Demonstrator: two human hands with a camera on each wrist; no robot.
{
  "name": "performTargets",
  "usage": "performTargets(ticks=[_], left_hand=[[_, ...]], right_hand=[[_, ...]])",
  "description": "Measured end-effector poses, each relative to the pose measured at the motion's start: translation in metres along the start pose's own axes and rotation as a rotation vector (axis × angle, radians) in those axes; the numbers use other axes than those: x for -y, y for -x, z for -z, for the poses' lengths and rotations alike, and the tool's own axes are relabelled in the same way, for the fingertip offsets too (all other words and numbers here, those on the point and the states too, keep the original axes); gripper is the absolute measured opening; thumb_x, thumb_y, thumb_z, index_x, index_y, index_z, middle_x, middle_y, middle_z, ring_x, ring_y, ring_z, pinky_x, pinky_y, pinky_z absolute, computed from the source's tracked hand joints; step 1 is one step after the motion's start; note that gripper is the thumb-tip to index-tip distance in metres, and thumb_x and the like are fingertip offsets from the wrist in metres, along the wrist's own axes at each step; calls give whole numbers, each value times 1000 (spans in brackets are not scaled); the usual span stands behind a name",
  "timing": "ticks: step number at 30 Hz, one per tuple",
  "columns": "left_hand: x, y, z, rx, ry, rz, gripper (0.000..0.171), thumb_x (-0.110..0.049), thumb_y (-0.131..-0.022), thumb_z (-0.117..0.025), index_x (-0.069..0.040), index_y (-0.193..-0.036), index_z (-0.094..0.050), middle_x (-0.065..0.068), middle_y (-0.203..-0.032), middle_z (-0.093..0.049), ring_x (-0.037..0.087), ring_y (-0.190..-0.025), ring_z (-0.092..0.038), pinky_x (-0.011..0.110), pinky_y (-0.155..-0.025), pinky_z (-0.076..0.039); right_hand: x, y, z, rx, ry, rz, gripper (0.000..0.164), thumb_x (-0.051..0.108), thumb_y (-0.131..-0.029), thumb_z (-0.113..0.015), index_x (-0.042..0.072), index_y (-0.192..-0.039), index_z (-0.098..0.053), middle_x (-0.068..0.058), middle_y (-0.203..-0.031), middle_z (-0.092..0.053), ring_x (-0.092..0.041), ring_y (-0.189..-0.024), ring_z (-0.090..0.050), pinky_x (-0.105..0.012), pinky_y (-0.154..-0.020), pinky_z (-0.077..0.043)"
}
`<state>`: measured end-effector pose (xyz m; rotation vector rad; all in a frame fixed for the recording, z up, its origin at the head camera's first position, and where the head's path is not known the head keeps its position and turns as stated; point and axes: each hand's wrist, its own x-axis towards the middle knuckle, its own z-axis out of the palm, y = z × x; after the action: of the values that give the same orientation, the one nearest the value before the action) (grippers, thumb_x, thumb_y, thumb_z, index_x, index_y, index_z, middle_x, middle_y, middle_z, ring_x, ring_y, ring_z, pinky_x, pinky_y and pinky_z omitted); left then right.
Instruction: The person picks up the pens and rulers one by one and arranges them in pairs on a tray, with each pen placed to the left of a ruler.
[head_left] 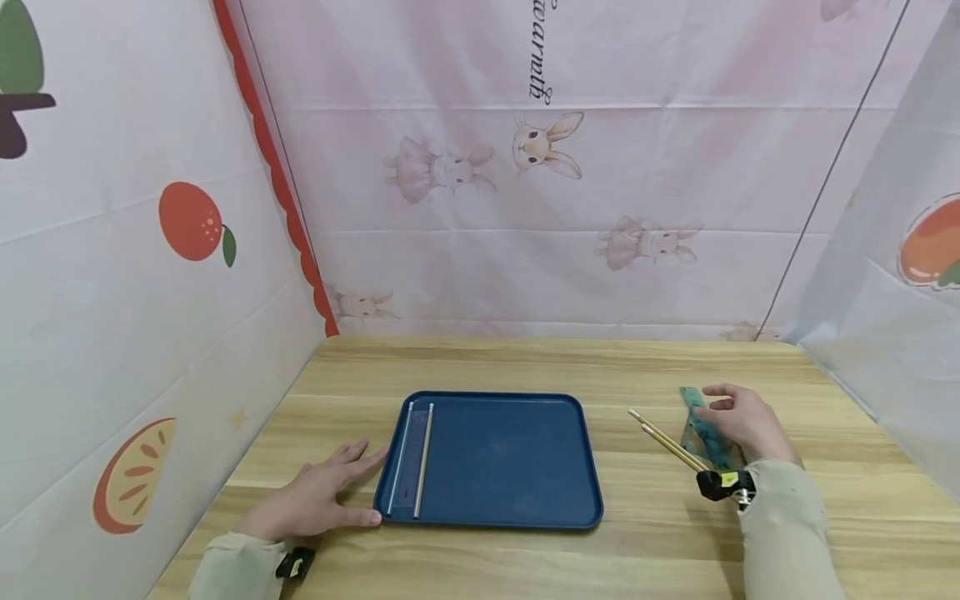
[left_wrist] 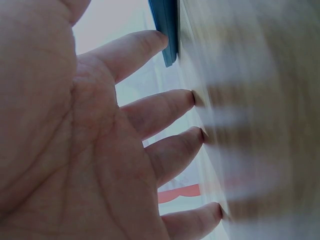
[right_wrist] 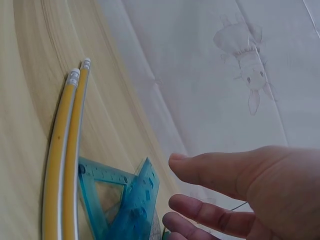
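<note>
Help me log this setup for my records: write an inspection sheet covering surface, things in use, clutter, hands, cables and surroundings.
Surface: wood-grain table
Things in use: blue tray bearing two pencils with a dark flat strip between them; right of it, two yellow pencils beside an overlapping teal set square and teal ruler
Clutter: nothing seen
Left hand: spread, touching the tray's left edge
Right hand: at the teal ruler, contact unclear
Cables: nothing seen
Surroundings: printed wall coverings, rabbits behind, fruit at both sides

right grip beside teal ruler | set square overlapped | two yellow pencils
</note>
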<state>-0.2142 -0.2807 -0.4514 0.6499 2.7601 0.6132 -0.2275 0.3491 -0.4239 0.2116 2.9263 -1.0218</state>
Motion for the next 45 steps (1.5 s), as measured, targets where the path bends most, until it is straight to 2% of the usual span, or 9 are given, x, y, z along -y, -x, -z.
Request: performTargets(ticks=[9, 20, 29, 36, 45], left_hand=[[3, 0, -1, 1, 0, 5, 99, -64, -87, -81, -26, -168, -39, 26, -175, -26, 60, -160, -20, 93, -110, -16], [2, 1, -1, -8, 3, -2, 98, -63, -87, -81, -25, -168, -40, 27, -175, -27, 61, -159, -21, 94, -109, -17], [1, 1, -2, -11, 4, -5, 98, -62, -87, -82, -24, -168, -41, 28, -174, -28, 62, -159, -21, 95, -107, -17], [0, 2, -2, -7, 1, -12, 98, -63, -88, -81, -24, -168, -40, 28, -174, -28, 61, -159, -21, 95, -107, -18], [1, 0, -1, 1, 5, 3, 98, -62, -87, -82, -26, -168, -39, 27, -175, -27, 60, -160, -19, 93, -111, -17]], right_hand=[[-5, -2, -2, -6, -19, -20, 59, 20, -105, -66, -13, -150, -47, -40, -137, -62, -53, -117, -65, -58, -93, -57], [-1, -5, -8, -22, 37, -72, 62, 14, -95, -76, -16, -143, -51, -38, -127, -69, -57, -116, -64, -64, -95, -54], [-2, -6, -11, -26, 41, -91, 65, 12, -92, -79, -17, -143, -50, -40, -128, -68, -55, -113, -66, -60, -92, -56], [-1, -5, -10, -16, 32, -116, 66, 14, -94, -78, -16, -145, -49, -45, -134, -57, -50, -109, -66, -53, -85, -60], [-2, -3, -11, 1, 17, -128, 68, 16, -96, -77, -17, -147, -46, -48, -137, -53, -52, -110, -66, -53, -84, -61]])
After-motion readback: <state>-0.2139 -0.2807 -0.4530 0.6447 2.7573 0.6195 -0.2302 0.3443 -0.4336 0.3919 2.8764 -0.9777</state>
